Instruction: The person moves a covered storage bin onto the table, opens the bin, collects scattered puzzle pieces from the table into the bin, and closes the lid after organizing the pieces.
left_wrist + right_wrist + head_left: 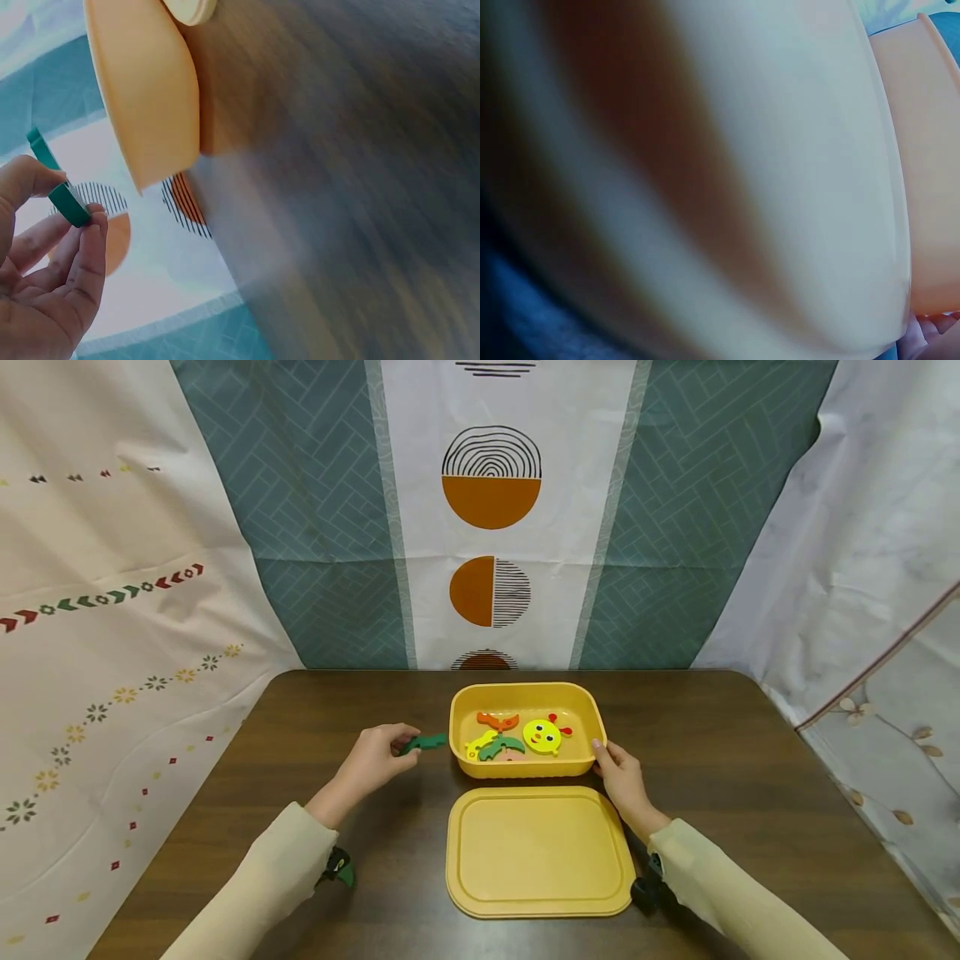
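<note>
A green flat toy piece (427, 742) is pinched between the thumb and fingers of my left hand (377, 758), just left of the yellow box (525, 770). In the left wrist view, the green piece (69, 205) is held away from the box wall (150, 90). My right hand (626, 783) grips the box's front right corner, with the thumb at the rim. Inside the box lie an orange piece (498, 722), a yellow smiling face piece (542, 737) with red feelers, a green curved piece (502, 747) and a yellow piece (480, 743).
A yellow lid (540, 852) lies flat in front of the box on the dark wooden table (690, 727). Something green (346, 875) shows beside the left wrist camera, partly hidden. Patterned cloth (322, 527) hangs behind the table.
</note>
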A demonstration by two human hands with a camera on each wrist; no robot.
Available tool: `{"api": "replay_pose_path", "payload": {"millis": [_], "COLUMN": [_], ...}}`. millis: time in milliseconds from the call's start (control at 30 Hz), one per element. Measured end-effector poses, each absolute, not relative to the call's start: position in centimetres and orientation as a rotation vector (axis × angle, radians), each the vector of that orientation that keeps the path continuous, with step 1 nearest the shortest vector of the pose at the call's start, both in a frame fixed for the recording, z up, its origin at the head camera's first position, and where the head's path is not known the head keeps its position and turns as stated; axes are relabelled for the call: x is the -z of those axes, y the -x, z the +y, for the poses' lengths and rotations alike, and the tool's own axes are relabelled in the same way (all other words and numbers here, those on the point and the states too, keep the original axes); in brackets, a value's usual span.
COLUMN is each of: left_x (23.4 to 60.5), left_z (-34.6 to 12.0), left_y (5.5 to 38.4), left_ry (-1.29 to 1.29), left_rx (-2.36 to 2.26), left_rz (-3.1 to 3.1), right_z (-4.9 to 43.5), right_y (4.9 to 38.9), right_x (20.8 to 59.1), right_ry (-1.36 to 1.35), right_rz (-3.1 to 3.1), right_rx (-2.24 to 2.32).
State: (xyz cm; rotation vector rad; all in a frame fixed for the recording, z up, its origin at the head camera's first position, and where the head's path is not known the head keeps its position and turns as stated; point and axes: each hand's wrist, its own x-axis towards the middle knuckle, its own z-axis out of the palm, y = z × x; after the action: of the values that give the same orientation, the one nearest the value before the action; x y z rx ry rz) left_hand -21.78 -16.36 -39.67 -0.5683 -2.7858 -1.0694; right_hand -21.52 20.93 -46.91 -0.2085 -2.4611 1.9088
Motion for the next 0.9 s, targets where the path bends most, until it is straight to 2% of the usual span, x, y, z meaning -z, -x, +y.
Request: {"api": "replay_pose_path", "payload": {"millis": [900], "left_x": [39.0], "left_z": [-8.2], "left_y": [24.8], "left_ry": [0.674], "left_rx": [0.963], "left_rz": [-2.837], "right_z": [21.0], "right_y": [21.9], "right_x": [47.2], "right_ry": [0.197], "right_rz": [-2.447], "right_rx": [-1.925]}}
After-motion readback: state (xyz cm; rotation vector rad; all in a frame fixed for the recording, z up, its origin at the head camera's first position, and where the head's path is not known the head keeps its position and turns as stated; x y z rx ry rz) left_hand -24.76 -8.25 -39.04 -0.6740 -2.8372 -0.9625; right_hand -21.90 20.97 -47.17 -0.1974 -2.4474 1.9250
